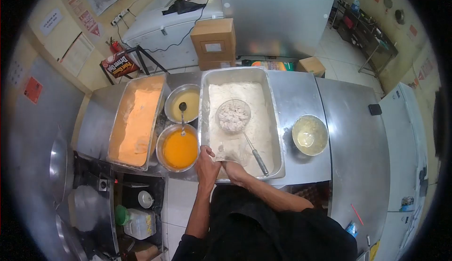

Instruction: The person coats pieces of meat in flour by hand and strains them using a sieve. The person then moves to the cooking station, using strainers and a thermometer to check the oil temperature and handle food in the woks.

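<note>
My left hand (207, 163) is closed at the near left corner of a large metal tray (279, 134) of white flour (256, 119). Beside it, my right hand (234, 171) reaches over the tray's near edge. A pale, see-through film or floury patch (233, 156) shows around its fingers, and I cannot make out their pose. The hands meet near the wrist. On the flour rests a round wire strainer (234, 116) with flour-coated pieces in it. Its grey handle (260, 162) points toward me on the right.
Left of the tray stand a bowl of orange liquid (180, 149), a bowl of yellowish liquid (192, 97) with a dark ladle (182, 106), and a tray of orange powder (136, 124). A batter-smeared bowl (310, 135) sits at right. Cardboard boxes (213, 39) stand behind the table.
</note>
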Demonstrator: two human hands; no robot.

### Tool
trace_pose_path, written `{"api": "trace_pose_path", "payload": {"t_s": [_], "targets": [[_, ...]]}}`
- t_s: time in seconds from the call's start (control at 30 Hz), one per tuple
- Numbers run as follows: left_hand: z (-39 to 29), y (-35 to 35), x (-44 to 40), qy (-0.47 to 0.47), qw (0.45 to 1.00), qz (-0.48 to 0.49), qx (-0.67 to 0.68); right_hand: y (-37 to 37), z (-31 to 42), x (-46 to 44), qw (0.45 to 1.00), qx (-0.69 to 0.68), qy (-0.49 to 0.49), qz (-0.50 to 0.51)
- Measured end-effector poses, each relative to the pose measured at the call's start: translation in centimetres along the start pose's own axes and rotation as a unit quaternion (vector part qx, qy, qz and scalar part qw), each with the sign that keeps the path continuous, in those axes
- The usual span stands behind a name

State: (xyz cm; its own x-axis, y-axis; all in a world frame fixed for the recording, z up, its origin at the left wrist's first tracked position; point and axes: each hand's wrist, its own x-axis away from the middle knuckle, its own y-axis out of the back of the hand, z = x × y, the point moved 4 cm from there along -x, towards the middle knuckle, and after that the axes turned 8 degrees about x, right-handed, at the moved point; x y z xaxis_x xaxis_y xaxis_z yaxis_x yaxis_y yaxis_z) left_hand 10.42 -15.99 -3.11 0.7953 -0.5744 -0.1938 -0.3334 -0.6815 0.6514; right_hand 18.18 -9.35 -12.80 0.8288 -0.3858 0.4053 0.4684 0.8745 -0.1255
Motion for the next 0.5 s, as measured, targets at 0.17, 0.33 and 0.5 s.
{"api": "trace_pose_path", "payload": {"t_s": [0.17, 0.33, 0.5], "targets": [[1.8, 0.3, -1.6, 0.003, 1.000, -0.020, -0.015, -0.2, 6.4, 4.7, 0.996, 0.066, 0.029, 0.053], [1.4, 0.3, -2.3, 0.023, 0.998, 0.018, 0.055, 1.2, 10.1, 9.1, 0.949, 0.245, 0.198, 0.029], [-0.3, -0.2, -1.6, 0.038, 0.990, 0.122, 0.057, 2.1, 8.7, 10.5, 0.935, 0.311, 0.164, 0.035]]}}
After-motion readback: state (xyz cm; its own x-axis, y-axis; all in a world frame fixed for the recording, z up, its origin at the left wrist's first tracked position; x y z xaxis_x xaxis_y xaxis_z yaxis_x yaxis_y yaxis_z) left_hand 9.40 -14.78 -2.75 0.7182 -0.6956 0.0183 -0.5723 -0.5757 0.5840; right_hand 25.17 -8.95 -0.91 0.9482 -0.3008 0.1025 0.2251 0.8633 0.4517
